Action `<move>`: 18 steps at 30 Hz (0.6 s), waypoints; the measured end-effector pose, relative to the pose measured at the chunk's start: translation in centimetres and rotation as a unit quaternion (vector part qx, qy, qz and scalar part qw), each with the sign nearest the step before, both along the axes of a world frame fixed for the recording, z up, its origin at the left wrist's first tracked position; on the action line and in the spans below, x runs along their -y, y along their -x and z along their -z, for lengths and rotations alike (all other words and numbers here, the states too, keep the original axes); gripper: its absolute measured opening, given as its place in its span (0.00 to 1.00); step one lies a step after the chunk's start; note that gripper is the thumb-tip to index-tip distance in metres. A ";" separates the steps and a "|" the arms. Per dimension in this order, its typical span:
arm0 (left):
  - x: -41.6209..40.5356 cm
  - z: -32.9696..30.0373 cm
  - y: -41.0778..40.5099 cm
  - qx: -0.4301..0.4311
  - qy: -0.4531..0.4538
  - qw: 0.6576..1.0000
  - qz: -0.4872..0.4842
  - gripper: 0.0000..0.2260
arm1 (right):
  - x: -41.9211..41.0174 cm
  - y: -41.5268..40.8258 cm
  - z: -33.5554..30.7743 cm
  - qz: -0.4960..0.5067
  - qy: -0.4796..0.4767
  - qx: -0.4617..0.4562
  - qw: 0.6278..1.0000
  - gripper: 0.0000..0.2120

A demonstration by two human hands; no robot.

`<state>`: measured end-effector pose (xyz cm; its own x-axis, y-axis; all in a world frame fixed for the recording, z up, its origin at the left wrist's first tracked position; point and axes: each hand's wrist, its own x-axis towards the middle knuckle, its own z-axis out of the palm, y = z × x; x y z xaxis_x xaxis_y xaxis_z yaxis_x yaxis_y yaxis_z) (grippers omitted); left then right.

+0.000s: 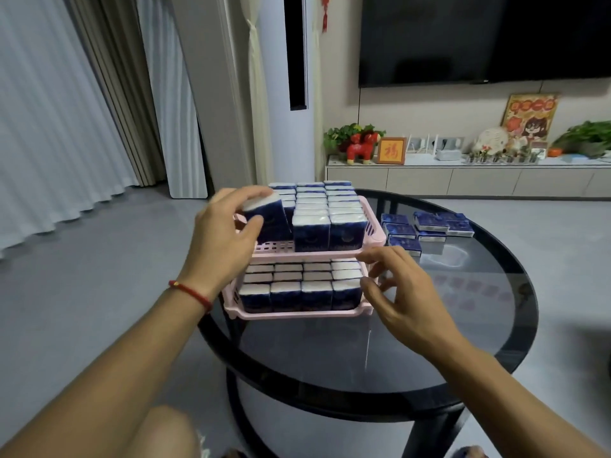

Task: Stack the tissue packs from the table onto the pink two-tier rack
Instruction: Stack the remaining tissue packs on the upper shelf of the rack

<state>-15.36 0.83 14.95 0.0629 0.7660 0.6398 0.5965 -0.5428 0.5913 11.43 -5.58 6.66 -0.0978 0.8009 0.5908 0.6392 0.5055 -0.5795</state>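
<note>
A: We see a pink plastic two-tier rack at the centre of the frame, standing on a round dark glass table with a black rim.

B: And our hands?

A: Our left hand, with a red cord bracelet on its wrist, grips one dark blue tissue pack with a white top. Thumb and fingers curl round it, and it sits tilted at the left front corner of the upper tier.

B: The right hand?

A: It holds nothing. Its fingers are spread and loosely bent just beside the right end of the rack, fingertips near the edge of the upper tier. We cannot tell whether they touch it.

B: Where are the other packs?

A: Upright rows of blue-and-white packs fill the upper tier, and more rows fill the lower tier. A small group of loose blue packs lies flat on the table, right of the rack, towards the middle right of the frame.

B: Beyond the table?

A: A black wall-mounted television at upper right, above a low white cabinet.
</note>
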 end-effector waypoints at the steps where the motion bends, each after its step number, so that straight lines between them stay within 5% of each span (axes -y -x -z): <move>1: -1.0 0.1 -0.2 -0.019 0.006 1.000 -0.005 0.18 | -0.2 -0.1 0.2 0.001 0.003 0.002 1.000 0.14; 18: -5.5 2.5 -2.1 -0.137 0.012 0.990 -0.022 0.27 | -1.2 -1.7 1.4 0.036 0.034 0.056 0.997 0.15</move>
